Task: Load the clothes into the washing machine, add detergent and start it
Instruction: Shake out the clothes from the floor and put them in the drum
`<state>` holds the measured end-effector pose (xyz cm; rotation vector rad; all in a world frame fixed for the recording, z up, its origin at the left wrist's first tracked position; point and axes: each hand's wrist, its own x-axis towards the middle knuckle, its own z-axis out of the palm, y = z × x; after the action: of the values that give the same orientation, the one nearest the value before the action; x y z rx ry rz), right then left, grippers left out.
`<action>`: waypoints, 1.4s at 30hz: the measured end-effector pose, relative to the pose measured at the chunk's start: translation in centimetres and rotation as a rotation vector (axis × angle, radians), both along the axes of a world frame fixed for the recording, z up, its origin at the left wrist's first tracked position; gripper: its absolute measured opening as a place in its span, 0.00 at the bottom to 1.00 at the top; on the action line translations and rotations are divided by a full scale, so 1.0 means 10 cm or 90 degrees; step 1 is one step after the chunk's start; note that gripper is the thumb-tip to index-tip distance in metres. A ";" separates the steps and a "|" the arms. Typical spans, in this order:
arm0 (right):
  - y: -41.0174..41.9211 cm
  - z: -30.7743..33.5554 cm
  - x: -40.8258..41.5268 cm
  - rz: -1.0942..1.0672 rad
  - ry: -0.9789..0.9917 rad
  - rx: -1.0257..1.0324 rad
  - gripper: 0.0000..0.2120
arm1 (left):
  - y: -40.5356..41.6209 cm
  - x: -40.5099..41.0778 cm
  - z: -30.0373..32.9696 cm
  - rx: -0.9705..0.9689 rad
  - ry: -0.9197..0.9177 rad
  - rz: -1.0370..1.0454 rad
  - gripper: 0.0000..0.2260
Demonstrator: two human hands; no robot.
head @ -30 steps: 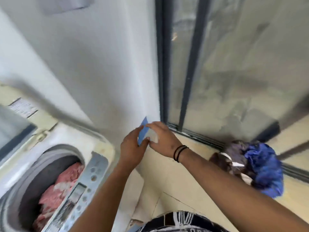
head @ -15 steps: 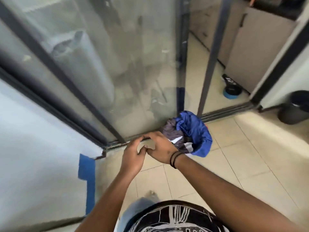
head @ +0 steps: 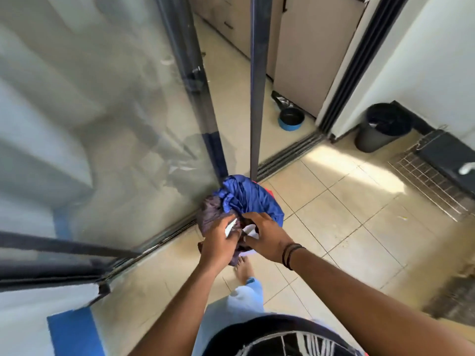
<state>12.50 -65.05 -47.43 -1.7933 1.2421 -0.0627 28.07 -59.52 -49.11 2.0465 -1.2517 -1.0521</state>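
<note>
A bundle of clothes (head: 246,196) lies on the tiled floor against the sliding door track, a bright blue garment on top and dark purple cloth with white patches beneath. My left hand (head: 218,244) grips the dark purple cloth at the bundle's near left side. My right hand (head: 268,237) has its fingers curled into the white and dark fabric beside it. The two hands nearly touch. The washing machine is out of view.
A glass sliding door (head: 115,124) with dark frames fills the left. Through the opening stands a blue pet bowl (head: 291,119). A black bin (head: 380,129) and a wire rack (head: 431,181) sit at right. My bare foot (head: 244,267) is just below the bundle.
My view has swung right, away from the washing machine, to the floor by the door. Both hands have moved down from in front of me onto the clothes bundle.
</note>
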 end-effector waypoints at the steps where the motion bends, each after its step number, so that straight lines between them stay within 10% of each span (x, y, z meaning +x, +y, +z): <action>1: -0.11 -0.04 -0.01 0.002 0.017 0.006 0.28 | -0.10 0.03 -0.07 0.016 0.006 -0.009 0.18; 9: -0.87 -0.85 -0.25 -0.092 0.144 0.105 0.32 | -0.73 0.22 -0.93 0.322 -0.090 -0.192 0.19; 16: -1.23 -1.82 -0.38 -0.131 0.219 0.201 0.33 | -1.27 0.19 -1.53 0.335 -0.045 -0.188 0.20; 23: -1.75 -2.73 -0.22 -0.138 0.208 0.260 0.32 | -1.99 -0.08 -2.41 0.327 0.060 -0.086 0.06; 34: -2.55 -3.75 -0.14 -0.101 0.193 0.239 0.39 | -2.80 -0.15 -3.89 0.347 -0.012 0.289 0.20; 42: -2.34 -3.80 -0.13 -0.043 0.204 0.252 0.39 | -2.87 0.04 -3.93 0.354 -0.008 0.230 0.12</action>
<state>11.18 -88.47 -85.40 -1.4506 1.4238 0.4206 28.48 -88.20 -88.37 2.5604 -0.5854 -1.3053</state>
